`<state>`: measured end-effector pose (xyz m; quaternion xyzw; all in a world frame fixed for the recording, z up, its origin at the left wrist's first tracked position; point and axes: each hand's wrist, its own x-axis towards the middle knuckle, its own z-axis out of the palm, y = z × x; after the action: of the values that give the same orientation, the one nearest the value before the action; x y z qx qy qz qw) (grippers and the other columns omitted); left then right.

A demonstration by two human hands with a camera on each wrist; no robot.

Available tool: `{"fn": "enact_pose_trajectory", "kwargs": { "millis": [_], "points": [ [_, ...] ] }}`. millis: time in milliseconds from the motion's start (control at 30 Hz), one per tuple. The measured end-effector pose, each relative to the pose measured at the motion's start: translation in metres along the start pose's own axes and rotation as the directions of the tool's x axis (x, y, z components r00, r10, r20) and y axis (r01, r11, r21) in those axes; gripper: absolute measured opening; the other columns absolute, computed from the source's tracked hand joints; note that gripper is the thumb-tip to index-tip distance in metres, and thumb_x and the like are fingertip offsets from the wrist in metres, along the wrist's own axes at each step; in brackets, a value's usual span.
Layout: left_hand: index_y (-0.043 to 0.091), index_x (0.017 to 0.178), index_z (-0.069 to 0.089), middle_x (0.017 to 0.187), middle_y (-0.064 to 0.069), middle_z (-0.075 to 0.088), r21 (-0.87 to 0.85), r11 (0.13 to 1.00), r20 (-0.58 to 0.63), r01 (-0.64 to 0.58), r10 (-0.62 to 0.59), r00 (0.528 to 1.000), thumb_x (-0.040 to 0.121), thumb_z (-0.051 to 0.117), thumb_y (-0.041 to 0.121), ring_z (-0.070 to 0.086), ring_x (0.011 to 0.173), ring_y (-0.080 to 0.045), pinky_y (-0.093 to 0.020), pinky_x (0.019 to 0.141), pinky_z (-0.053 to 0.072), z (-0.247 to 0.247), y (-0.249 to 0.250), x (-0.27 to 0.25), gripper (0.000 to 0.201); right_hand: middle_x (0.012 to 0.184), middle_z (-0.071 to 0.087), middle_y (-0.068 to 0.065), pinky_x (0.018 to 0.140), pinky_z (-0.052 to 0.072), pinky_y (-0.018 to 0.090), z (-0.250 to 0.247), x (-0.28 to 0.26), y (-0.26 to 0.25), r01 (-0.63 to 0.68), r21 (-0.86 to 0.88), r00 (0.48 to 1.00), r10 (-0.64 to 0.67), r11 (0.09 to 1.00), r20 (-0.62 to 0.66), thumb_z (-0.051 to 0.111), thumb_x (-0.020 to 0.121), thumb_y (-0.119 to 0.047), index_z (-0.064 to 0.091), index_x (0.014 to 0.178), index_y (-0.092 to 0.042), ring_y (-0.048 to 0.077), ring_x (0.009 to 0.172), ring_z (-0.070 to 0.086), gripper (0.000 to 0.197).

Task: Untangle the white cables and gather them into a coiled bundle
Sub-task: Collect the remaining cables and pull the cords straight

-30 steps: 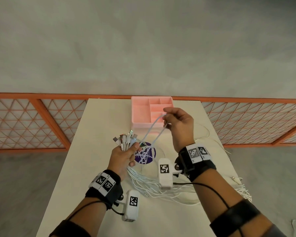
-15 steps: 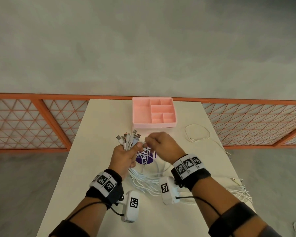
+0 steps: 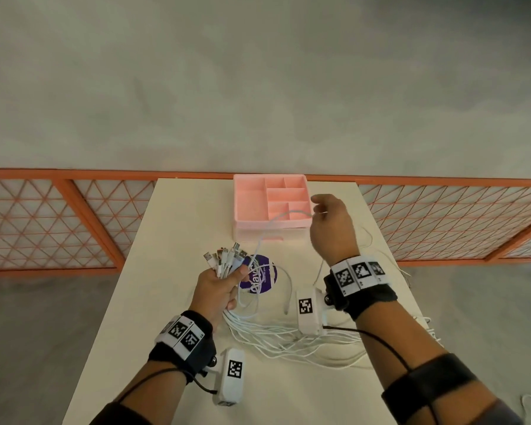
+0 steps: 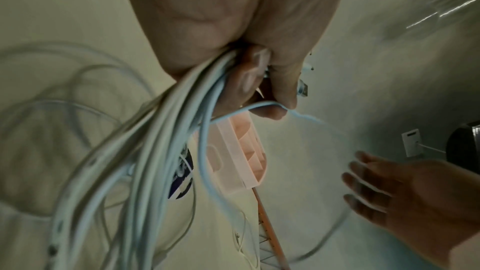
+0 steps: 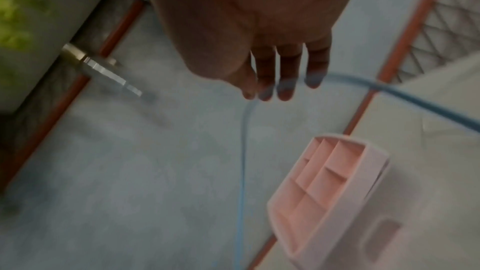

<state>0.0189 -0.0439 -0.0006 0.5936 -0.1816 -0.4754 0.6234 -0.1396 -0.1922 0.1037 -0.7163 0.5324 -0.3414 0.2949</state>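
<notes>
My left hand (image 3: 219,289) grips a bunch of white cables just below their USB plugs (image 3: 224,259), which fan upward. The left wrist view shows the left hand (image 4: 259,81) closed round the strands (image 4: 161,130). The rest of the cables (image 3: 288,338) trail across the table toward the right. My right hand (image 3: 328,225) is raised beside the pink tray. It pinches one strand (image 3: 276,219) that arcs back to the left hand. In the blurred right wrist view this strand (image 5: 402,93) crosses the fingertips (image 5: 285,91) and drops from thumb and index.
A pink divided tray (image 3: 249,204) sits at the far edge of the cream table (image 3: 181,240). A purple round sticker (image 3: 264,277) lies under the cables. A thin cable loop (image 3: 368,237) lies right of my right hand. An orange lattice railing (image 3: 74,210) runs behind the table.
My right hand dropped to the left hand's bundle half a second ago. It has now risen to the right beside the tray, drawing one strand out. The left hand stayed put.
</notes>
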Motion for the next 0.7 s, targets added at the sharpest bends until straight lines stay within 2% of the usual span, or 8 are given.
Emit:
{"fn": "enact_pose_trajectory", "kwargs": {
  "millis": [67,167,233,300,400,500,600,700],
  "points": [
    [0.002,0.086,0.064,0.054,0.005,0.059,0.007,1.0,0.027,-0.022,0.021,0.999,0.093,0.069,0.014,0.026,0.039,-0.008,-0.019,0.041,0.023,0.003,0.004,-0.001,0.014,0.133,0.054,0.01,0.103,0.044,0.042,0.005,-0.011,0.003,0.16,-0.199,0.978,-0.127,0.967,0.166,0.045,0.089,0.004,0.056,0.133,-0.014,0.027,0.122,0.05,0.049],
    [0.005,0.083,0.064,0.062,-0.001,0.063,0.017,0.999,0.067,-0.046,0.045,0.997,0.092,0.069,0.012,0.027,0.039,-0.008,-0.018,0.04,0.024,0.012,0.01,-0.002,0.012,0.141,0.053,0.003,0.111,0.037,0.042,0.019,-0.03,0.0,0.373,-0.204,0.852,-0.247,0.905,0.461,0.055,0.094,-0.016,0.054,0.136,-0.018,0.021,0.13,0.046,0.043],
    [0.005,0.085,0.067,0.07,-0.008,0.064,0.014,0.998,0.072,-0.06,0.059,0.996,0.092,0.068,0.012,0.026,0.04,-0.009,-0.019,0.041,0.024,0.016,0.013,-0.001,0.01,0.124,0.065,0.004,0.101,0.046,0.041,0.028,-0.037,-0.002,0.406,-0.228,0.77,-0.197,0.885,0.607,0.056,0.096,-0.028,0.065,0.121,-0.017,0.022,0.113,0.059,0.029],
    [0.007,0.084,0.069,0.075,-0.013,0.06,0.006,0.997,0.07,-0.073,0.072,0.995,0.094,0.067,0.013,0.025,0.042,-0.01,-0.019,0.042,0.023,0.016,0.013,0.0,0.012,0.091,0.072,0.009,0.077,0.052,0.035,0.03,-0.039,-0.005,0.362,-0.19,0.744,-0.16,0.913,0.649,0.055,0.097,-0.029,0.071,0.094,-0.009,0.023,0.081,0.064,0.026],
    [0.011,0.081,0.074,0.082,-0.017,0.055,0.011,0.997,0.092,-0.074,0.072,0.993,0.093,0.068,0.021,0.023,0.046,-0.013,-0.021,0.044,0.023,0.011,0.012,0.0,0.017,0.07,0.067,-0.002,0.065,0.047,0.026,0.024,-0.033,-0.013,0.253,-0.044,0.8,-0.184,0.966,0.571,0.057,0.097,-0.022,0.072,0.086,-0.008,0.02,0.069,0.064,0.023],
    [0.006,0.087,0.073,0.084,-0.017,0.056,0.024,0.998,0.097,-0.051,0.049,0.994,0.092,0.071,0.024,0.023,0.047,-0.013,-0.022,0.045,0.023,0.008,0.008,0.001,0.019,0.067,0.061,-0.015,0.056,0.041,0.008,0.02,-0.025,-0.021,0.14,0.13,0.921,-0.177,0.982,0.347,0.053,0.098,-0.015,0.069,0.09,-0.01,0.002,0.058,0.059,0.019],
    [0.004,0.09,0.071,0.083,-0.016,0.063,0.019,1.0,0.06,-0.014,0.012,0.998,0.09,0.072,0.022,0.027,0.044,-0.011,-0.02,0.043,0.024,0.005,0.004,0.003,0.018,0.07,0.063,-0.009,0.056,0.044,0.018,0.02,-0.013,-0.02,0.036,0.317,0.996,-0.059,0.948,0.064,0.05,0.097,-0.008,0.067,0.087,-0.01,0.007,0.054,0.057,0.02],
    [0.007,0.081,0.069,0.077,-0.01,0.069,0.022,1.0,-0.032,0.003,-0.002,0.999,0.091,0.07,0.016,0.031,0.039,-0.008,-0.019,0.042,0.024,-0.001,-0.002,0.005,0.013,0.079,0.067,0.001,0.066,0.05,0.028,0.02,-0.004,-0.01,-0.009,0.265,1.0,0.001,0.964,0.031,0.048,0.095,-0.005,0.069,0.093,-0.012,0.018,0.071,0.062,0.023]
  ]
}}
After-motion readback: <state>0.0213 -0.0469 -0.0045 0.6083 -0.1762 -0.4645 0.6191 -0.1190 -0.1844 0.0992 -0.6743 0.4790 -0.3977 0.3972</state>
